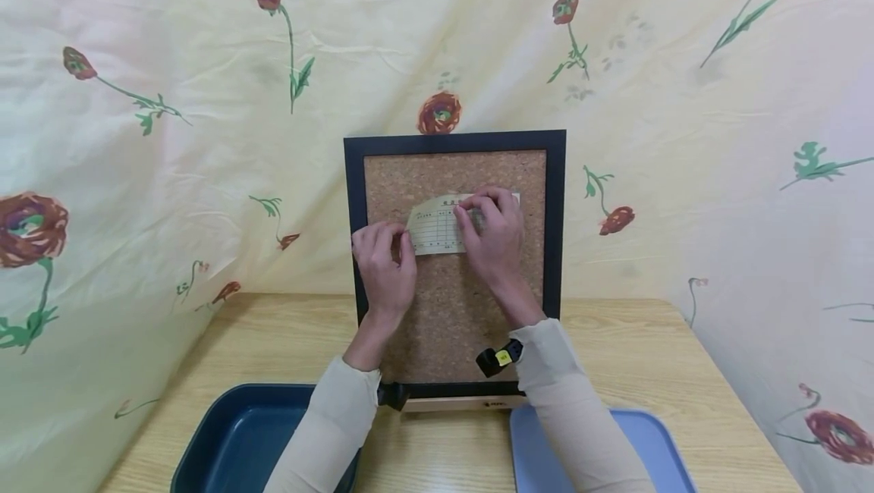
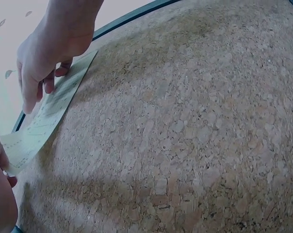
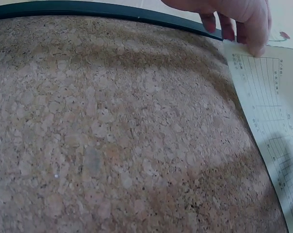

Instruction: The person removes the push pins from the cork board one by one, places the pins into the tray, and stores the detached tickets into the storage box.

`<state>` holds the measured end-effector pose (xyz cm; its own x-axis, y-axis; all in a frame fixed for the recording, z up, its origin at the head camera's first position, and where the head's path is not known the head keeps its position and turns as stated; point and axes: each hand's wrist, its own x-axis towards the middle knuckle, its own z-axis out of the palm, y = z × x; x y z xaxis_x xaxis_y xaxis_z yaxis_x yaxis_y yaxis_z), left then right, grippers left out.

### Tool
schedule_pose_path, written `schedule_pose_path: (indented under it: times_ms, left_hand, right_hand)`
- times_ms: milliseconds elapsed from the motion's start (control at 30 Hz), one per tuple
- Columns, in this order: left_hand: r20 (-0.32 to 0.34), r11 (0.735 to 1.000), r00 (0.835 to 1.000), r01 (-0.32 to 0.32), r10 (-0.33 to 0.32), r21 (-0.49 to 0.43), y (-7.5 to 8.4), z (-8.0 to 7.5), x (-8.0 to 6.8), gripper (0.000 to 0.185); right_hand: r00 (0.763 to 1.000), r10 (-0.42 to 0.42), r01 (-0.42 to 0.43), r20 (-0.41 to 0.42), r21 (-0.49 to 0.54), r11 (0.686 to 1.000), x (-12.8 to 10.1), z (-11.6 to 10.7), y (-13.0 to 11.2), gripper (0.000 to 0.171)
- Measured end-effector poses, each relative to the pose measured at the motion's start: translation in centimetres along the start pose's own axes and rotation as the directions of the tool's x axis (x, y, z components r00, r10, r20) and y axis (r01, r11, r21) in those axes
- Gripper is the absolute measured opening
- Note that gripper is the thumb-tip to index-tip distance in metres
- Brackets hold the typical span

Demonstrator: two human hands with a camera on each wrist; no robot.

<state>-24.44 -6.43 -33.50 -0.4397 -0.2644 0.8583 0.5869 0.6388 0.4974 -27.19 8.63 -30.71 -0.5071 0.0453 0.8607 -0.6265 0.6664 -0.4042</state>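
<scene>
Paper slip (image 1: 432,229), long axis running side to side, stands before the middle of the upright cork board (image 1: 444,318), seen from my remote post. It extends rightward from my left grip (image 1: 386,262), which pinches its left end between thumb and fingers; my right grip (image 1: 497,244), equally near, crooks bent fingers over the right part, and I cannot tell whether they hold anything.

The right fingers (image 1: 501,199) hide part of the paper slip (image 1: 432,229).
</scene>
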Motion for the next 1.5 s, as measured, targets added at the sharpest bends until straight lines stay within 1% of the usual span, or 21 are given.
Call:
schedule_pose_path:
  times_ms: [100,267,400,633,800,967,1233,1500]
  left_hand:
    - [0.019,0.999,0.999,0.03,-0.029,-0.021,0.1,-0.1,0.1,0.012]
    - [0.024,0.997,0.998,0.064,-0.063,-0.038,0.3,-0.2,0.1,0.012]
    - [0.033,0.993,0.995,0.096,-0.094,-0.065,0.5,-0.4,0.2,0.012]
    - [0.038,0.971,0.98,0.199,-0.195,-0.13,0.7,-0.6,0.3,0.011]
    - [0.042,0.962,0.973,0.232,-0.228,-0.145,0.8,-0.8,0.3,0.01]
    - [0.034,0.956,0.97,0.244,-0.242,-0.165,0.9,-1.0,0.2,0.008]
    - [0.011,0.943,0.967,0.251,-0.255,-0.218,0.9,-1.5,-0.1,0.007]
    - [0.026,0.934,0.965,0.26,-0.261,-0.244,1.4,-2.4,-0.5,0.008]
  right_hand:
    - [1.0,0.001,-0.001,0.018,0.014,1.0,0.0,-0.1,0.2,0.017]
    - [0.999,-0.013,0.013,0.044,0.019,1.0,0.0,-0.3,0.5,0.017]
    - [0.998,-0.033,0.03,0.059,0.043,0.999,-0.1,-0.6,0.7,0.016]
    - [0.994,-0.071,0.062,0.086,0.105,0.993,-0.2,-1.3,1.0,0.015]
    - [0.993,-0.086,0.077,0.085,0.103,0.992,-0.4,-1.8,1.2,0.013]
    - [0.992,-0.095,0.085,0.088,0.115,0.99,-0.7,-2.2,1.3,0.012]
    - [0.99,-0.125,0.119,0.06,0.104,0.987,-1.9,-2.9,1.7,0.009]
    - [0.991,-0.122,0.116,0.049,0.108,0.987,-3.1,-4.0,2.0,0.008]
